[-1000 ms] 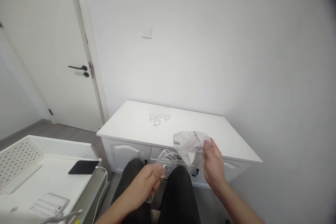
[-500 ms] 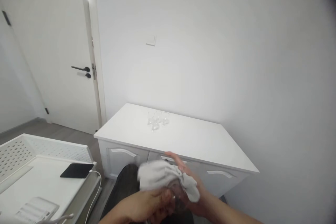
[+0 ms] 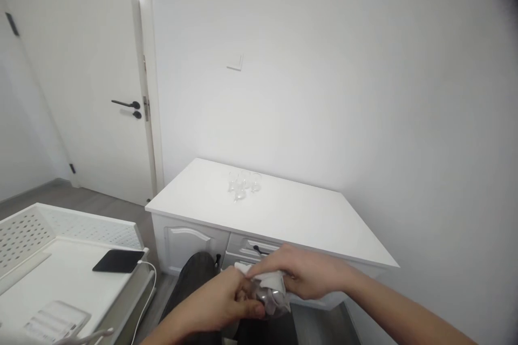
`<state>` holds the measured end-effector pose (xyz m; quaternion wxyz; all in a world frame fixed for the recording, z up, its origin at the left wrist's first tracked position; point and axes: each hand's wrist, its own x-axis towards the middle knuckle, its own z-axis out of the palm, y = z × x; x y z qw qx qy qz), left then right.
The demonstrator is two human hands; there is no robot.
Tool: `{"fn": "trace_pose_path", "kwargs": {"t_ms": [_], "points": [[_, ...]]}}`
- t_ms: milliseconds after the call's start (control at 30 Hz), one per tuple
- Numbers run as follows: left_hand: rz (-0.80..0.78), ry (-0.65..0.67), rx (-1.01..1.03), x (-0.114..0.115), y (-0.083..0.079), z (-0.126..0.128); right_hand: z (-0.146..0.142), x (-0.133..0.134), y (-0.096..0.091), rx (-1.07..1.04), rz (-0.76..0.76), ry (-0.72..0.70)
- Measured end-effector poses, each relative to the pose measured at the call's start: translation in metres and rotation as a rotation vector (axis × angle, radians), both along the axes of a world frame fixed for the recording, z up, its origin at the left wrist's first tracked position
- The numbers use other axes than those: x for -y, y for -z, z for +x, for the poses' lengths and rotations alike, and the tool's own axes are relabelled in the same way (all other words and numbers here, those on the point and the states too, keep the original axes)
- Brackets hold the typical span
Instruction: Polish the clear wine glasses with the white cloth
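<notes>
Low in the middle of the view, my left hand (image 3: pixel 224 299) is closed on a clear glass (image 3: pixel 272 302) from its left side. From the right, my right hand (image 3: pixel 309 270) is closed on a white cloth (image 3: pixel 273 281), which it presses over the glass's upper part. Part of the cloth lies hidden under my fingers. Beyond my hands, several clear glasses (image 3: pixel 240 188) stand close together on the top of a white cabinet (image 3: pixel 307 210).
To the left is a white cart (image 3: pixel 73 261) with a perforated rim. A black phone (image 3: pixel 118 261) lies on it, joined to a white cable (image 3: pixel 151 291). Behind are a white door (image 3: pixel 89 64) with a dark handle and a wall switch (image 3: pixel 235 62).
My right hand has turned and come over the top of the glass. The cloth, spread wide and blurred before, is now bunched against the glass. The glasses on the cabinet have stayed put.
</notes>
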<state>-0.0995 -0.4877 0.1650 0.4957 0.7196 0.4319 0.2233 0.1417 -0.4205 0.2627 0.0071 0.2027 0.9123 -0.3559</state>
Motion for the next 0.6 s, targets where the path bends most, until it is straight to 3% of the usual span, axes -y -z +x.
{"fn": "trace_pose_path", "kwargs": {"t_ms": [67, 167, 300, 400, 500, 600], "points": [[0.181, -0.041, -0.187, 0.000, 0.001, 0.008, -0.003, -0.010, 0.004, 0.057, -0.030, -0.043], [0.405, -0.071, -0.449, -0.003, 0.016, 0.019, -0.005, -0.027, 0.012, 0.189, -0.056, 0.003], [0.554, -0.070, -0.520, -0.007, 0.041, 0.028, -0.007, -0.036, 0.027, 0.387, -0.169, 0.023], [0.445, -0.106, -0.505, -0.006, 0.036, 0.024, -0.011, -0.025, 0.040, 0.301, -0.194, 0.077], [0.243, -0.109, -0.355, -0.004, 0.016, 0.013, -0.014, -0.004, 0.052, 0.064, 0.031, 0.187], [0.015, 0.041, -0.064, -0.003, 0.003, 0.004, -0.015, 0.013, 0.056, -0.040, 0.306, -0.056]]}}
